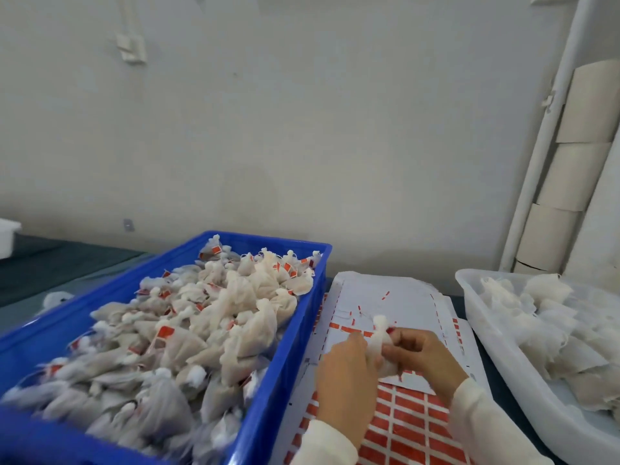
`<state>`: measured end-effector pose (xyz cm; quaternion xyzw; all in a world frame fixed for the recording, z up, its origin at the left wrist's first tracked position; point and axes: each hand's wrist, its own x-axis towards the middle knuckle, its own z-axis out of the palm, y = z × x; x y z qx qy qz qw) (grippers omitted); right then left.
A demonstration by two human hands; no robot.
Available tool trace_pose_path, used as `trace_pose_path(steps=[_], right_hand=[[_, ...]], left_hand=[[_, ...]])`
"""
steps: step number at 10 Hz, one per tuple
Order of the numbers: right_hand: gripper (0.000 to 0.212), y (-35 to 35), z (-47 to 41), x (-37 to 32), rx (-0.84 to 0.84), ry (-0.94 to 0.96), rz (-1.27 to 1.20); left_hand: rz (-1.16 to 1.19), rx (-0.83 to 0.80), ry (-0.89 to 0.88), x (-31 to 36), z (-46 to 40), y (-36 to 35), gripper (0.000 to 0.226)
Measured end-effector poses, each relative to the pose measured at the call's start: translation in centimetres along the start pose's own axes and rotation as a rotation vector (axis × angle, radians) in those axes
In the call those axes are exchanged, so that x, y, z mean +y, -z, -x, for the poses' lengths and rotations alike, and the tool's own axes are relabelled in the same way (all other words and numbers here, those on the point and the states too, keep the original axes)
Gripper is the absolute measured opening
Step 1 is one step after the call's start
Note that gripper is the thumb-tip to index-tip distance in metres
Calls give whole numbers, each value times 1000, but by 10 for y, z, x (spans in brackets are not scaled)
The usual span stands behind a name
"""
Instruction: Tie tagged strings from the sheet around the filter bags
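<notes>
A small white filter bag (379, 340) stands upright between my two hands, its gathered top fluffed out above them. My left hand (345, 374) grips the bag's neck from the left. My right hand (422, 357) pinches it from the right, fingers curled at the neck. Both hands hover over the white sheet (402, 303), which carries rows of red tags (402, 424) near me and a few loose tagged strings farther off. The string itself is too thin to make out at the bag.
A blue crate (302, 330) on the left is heaped with tied bags bearing red tags. A translucent white bin (496, 344) on the right holds untied filter bags. Cardboard tubes (577, 162) lean against the wall at far right.
</notes>
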<state>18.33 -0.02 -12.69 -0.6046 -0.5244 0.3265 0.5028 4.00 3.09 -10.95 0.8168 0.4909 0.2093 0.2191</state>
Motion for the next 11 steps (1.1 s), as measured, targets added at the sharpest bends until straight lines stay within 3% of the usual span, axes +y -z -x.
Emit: trace_pose_path(steps=[1,2,4,6,9,10,11], right_hand=[[12,-19,-5,-40,-83,102,-43],[12,-49,-15,-79,-157,201,-89],[11,-132,-45,-115,-208,247,-60],[9,-196,-78,-95,-64,229,237],[13,-210,-83,-82,-93,251,508],[18,-211,-80,-84,-114,239,513],[24,-202,-69,-89,-88,219,289]], left_hand=[[-235,72,7,6,10,45,31],[-235,242,-76,-10,22,100,16],[131,67,31,-95,4,188,22],[134,59,152,-164,-21,179,7],[123,20,272,-193,-36,154,11],[144,53,307,-189,-35,155,25],[54,215,260,-179,-28,160,40]])
